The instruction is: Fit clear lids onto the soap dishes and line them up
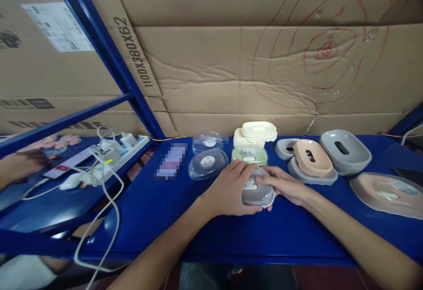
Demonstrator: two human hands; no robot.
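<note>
Between my two hands, just above the blue table, is a grey lidded soap dish [261,196] with a transparent cover and a round label. My left hand [229,188] wraps its left side, fingers over the top. From the right, my right hand [286,184] grips it, with the thumb on the cover and the other fingers partly hidden beneath. Right behind sits a pale green soap dish [256,157] under a transparent cover. A stack of cream pieces [259,129] rises behind that one. Two loose transparent covers [200,171] with round labels lie to the left.
Grey and peach slotted trays [312,155] and a large grey tray [358,162] stand right. A covered peach dish [366,193] is nearer. Left are a blurred-out phone [171,162], a power strip [134,149] with white cables [114,210], and another person's hand [24,164].
</note>
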